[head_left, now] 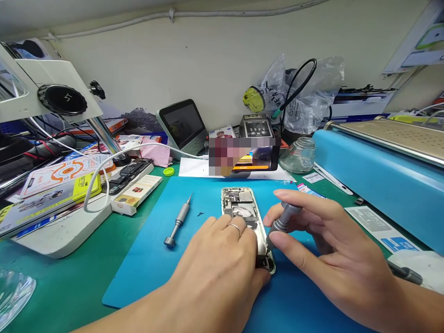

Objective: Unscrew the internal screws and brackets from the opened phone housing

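Note:
An opened phone (249, 210) with its inner parts bare lies on the blue mat (145, 259). My left hand (222, 259), a ring on one finger, rests over the phone's left side and grips it near the lower end. Between the thumb and fingers of my right hand (333, 249) is a grey screwdriver (279, 225), tilted, its lower end down at the phone's lower right edge. The exact tip is hard to make out. A second grey screwdriver (178, 221) lies on the mat to the left, beside a tiny dark part (200, 213).
Left stands a microscope stand (52, 88) above boxes and a small carton (136, 194). Behind the mat are a smart display (182, 125), a propped phone screen (260, 158) and a glass jar (299, 156). A blue machine (374, 180) borders the right. A white cable (138, 145) crosses the left.

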The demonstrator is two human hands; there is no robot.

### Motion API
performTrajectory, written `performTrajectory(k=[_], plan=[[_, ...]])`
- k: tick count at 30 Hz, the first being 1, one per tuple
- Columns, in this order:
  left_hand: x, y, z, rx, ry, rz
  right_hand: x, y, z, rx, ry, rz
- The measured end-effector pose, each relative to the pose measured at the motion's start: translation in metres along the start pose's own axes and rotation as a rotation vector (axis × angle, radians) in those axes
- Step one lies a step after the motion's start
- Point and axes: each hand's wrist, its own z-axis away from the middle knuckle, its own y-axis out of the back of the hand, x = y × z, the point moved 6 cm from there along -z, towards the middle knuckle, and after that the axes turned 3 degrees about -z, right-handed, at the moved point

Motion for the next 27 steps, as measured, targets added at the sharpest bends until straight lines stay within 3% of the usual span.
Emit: performTrajectory(k=[11, 21, 27], plan=[[-0.010, 0.000, -0.004, 0.000, 0.018, 0.173, -0.003, 0.000, 0.000, -0.004, 0.009, 0.003], [-0.014, 0.003, -0.003, 0.080, -0.067, 0.288, -0.005, 0.003, 0.001, 0.008, 0.036, 0.034], [-0.014, 0.004, 0.000, 0.050, -0.097, 0.331, -0.004, 0.002, 0.001, 0.008, 0.036, 0.043]])
